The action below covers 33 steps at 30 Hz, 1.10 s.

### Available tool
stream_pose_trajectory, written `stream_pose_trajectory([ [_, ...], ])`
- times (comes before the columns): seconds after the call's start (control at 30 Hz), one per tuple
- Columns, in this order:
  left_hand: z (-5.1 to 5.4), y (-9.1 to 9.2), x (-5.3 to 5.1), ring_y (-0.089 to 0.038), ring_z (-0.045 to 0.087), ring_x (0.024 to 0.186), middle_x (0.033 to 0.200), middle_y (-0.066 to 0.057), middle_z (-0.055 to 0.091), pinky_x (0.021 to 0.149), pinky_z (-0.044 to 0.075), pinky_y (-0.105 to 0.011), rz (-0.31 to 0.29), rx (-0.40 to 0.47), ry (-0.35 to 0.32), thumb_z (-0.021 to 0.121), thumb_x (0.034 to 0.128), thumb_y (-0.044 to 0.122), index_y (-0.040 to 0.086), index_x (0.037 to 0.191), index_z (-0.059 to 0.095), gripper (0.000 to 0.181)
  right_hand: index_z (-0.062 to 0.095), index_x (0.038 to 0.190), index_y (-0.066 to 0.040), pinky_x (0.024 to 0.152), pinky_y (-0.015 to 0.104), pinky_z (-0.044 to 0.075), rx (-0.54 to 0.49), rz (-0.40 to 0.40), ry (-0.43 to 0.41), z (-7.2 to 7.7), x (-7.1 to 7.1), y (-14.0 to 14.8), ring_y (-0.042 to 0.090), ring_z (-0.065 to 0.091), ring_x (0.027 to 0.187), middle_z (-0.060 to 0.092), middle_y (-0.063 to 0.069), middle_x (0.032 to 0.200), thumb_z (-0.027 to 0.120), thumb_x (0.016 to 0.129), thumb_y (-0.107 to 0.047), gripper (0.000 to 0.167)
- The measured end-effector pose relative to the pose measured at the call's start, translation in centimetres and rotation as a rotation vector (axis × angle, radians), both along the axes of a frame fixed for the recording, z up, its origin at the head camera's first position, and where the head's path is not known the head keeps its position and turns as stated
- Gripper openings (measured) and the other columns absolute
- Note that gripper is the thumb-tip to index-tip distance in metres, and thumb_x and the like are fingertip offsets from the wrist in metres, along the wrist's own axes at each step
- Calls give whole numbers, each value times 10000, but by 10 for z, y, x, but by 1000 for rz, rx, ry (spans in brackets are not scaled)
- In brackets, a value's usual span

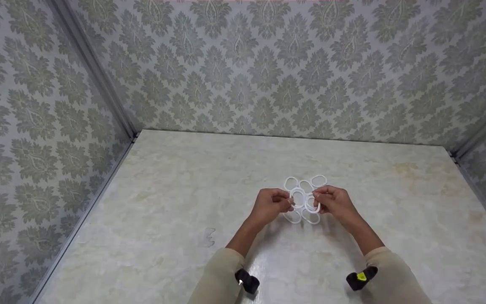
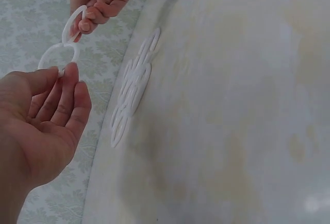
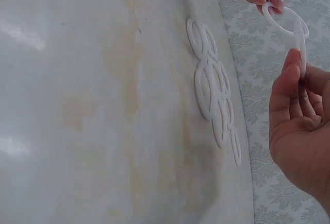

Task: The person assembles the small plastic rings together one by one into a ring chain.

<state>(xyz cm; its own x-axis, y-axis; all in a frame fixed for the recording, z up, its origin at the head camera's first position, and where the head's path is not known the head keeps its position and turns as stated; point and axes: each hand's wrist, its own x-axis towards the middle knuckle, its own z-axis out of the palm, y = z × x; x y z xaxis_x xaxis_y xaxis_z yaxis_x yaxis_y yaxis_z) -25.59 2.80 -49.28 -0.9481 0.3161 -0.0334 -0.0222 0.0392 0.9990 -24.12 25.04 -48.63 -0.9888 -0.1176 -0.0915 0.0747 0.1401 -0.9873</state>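
Observation:
My left hand [image 1: 271, 206] pinches a white oval ring [image 2: 58, 46] between thumb and fingertips. Opposite it, my right hand [image 1: 335, 202] pinches a second white ring [image 3: 302, 54], turned at an angle to the first. The two rings cross where they meet, held above the table; whether one passes through the other is hard to tell. Beneath them, a group of several white rings [image 3: 197, 87] lies flat on the tabletop, overlapping or touching one another. In the head view, the held rings hide part of this group.
The pale marbled table [image 1: 175, 181] reaches back to a patterned wall [image 1: 243, 71], with another wall [image 1: 36, 147] along its left side. A grey mark [image 1: 210, 237] shows on the tabletop left of the hands. Each sleeve carries a black wrist camera [image 1: 247, 281].

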Motion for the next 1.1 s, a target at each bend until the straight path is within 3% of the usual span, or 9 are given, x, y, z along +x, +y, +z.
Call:
stream_pose_trajectory([
  [0.27,2,1,3,-41,651,665,902,-278,741,664,559,-204,-66,-48,94,673,906,-51,-137,968,682,107,611,1120,73,613,196,528,17,-32,-18,-2,-1,-5,25,579,634,661,-81,724,597,1011,-106,211],
  [0.47,-5,2,5,-31,593,667,987,-276,704,578,470,-172,-157,-72,151,655,911,-46,-119,1004,644,119,570,1234,111,622,164,506,-3,-114,-56,-7,-2,-5,0,560,648,692,-108,740,575,1022,-97,296],
  [0.63,-6,1,3,-53,561,754,917,-124,678,603,439,-193,-186,24,100,600,918,-57,-130,1049,590,151,540,1285,128,647,154,539,-33,-111,-61,-8,-1,-1,-4,595,665,707,-102,782,555,1030,-74,325],
  [0.77,-4,2,3,-77,495,656,824,32,645,571,383,-205,-184,54,29,589,927,-18,-103,1081,589,176,577,1216,92,662,158,557,-56,-109,-62,-8,-1,-1,2,631,672,712,-96,792,568,1018,-56,247],
  [0.93,-2,5,5,-66,448,573,694,46,590,534,361,-200,-167,18,15,598,964,72,-55,1011,613,136,596,1154,40,659,167,564,-104,-111,-66,-7,1,-3,14,660,673,722,-78,800,572,1008,-30,164],
  [1.1,-1,6,5,-53,383,492,625,46,540,488,322,-198,-139,12,-11,533,1044,190,-93,1047,599,290,578,1169,54,668,170,565,-133,-101,-56,-4,4,-8,16,669,693,714,-85,811,567,1006,-24,181],
])
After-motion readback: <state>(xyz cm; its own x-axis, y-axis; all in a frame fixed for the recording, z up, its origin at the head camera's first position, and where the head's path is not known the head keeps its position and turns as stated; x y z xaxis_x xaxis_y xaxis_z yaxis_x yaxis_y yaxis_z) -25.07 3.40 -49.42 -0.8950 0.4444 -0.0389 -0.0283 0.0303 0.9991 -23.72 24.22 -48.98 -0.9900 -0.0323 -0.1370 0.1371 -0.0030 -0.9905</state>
